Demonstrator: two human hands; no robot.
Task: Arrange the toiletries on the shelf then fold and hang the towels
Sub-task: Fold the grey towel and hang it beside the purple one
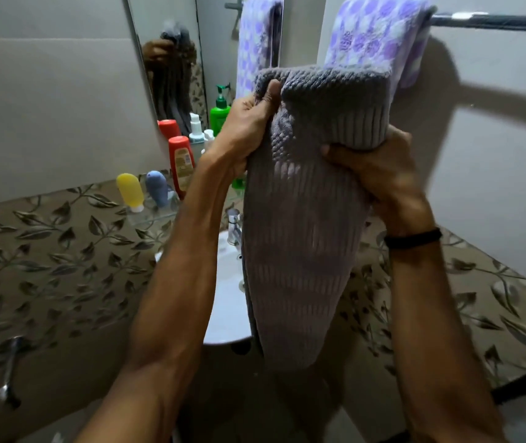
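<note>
The folded grey towel (pixel 303 235) is held up at the centre of the view, its thick doubled top edge raised in front of the wall and its long ribbed body hanging down over the sink (pixel 226 298). The left hand (pixel 248 129) grips the towel's upper left corner, thumb pressed up against the fold. The right hand (pixel 380 174) clutches the right side just under the fold, fingers curled into the cloth; a black band (pixel 413 238) circles that wrist.

Just beyond the grey towel's top, a purple patterned towel (pixel 373 36) is draped over the rail (pixel 495 22), which runs off to the right along the far wall.

To the left, a glass shelf (pixel 156 215) carries a yellow bottle (pixel 130 191), a blue bottle (pixel 156 188) beside it and a taller red bottle (pixel 181 164) further right. A green pump bottle (pixel 220 113) shows beyond the left forearm, though it may be a reflection in the mirror (pixel 165 59). A chrome tap (pixel 234 225) stands at the sink's far edge.
</note>
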